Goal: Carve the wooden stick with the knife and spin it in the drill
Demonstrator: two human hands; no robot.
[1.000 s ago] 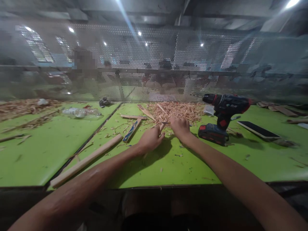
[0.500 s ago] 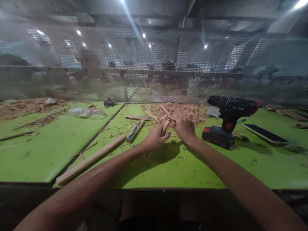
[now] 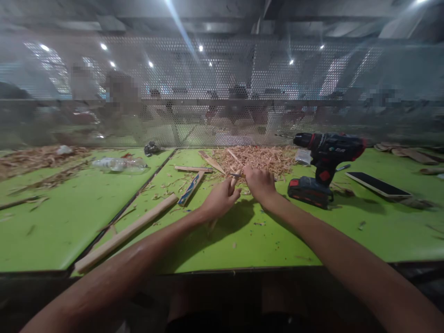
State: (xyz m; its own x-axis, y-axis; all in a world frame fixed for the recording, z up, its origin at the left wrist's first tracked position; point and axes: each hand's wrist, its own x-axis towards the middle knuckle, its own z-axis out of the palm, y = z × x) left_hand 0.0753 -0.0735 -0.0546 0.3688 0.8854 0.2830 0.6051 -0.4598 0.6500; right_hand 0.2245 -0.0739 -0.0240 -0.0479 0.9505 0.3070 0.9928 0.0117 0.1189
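My left hand (image 3: 221, 198) is closed round a small pale wooden piece (image 3: 235, 179) that points up and away from me. Beside it on the right, my right hand (image 3: 259, 181) is closed on a thin knife (image 3: 238, 175), whose blade lies across the wooden piece. Most of the knife's handle is hidden in my fingers. Just beyond both hands spreads a heap of wood shavings (image 3: 267, 158). Left of my left hand, a blue-marked wooden strip (image 3: 191, 188) lies near another flat strip (image 3: 193, 169).
A cordless drill (image 3: 324, 162) stands at the right, with a black-screened phone (image 3: 378, 184) beyond it. A long wooden bar (image 3: 126, 233) lies by the table seam at left. Farther left is a plastic bottle (image 3: 120, 164). A perforated screen (image 3: 222, 115) closes off the back.
The view has shifted slightly. The knife blade now lies across the wooden piece and shows more clearly; the wooden piece shows less above my left hand.
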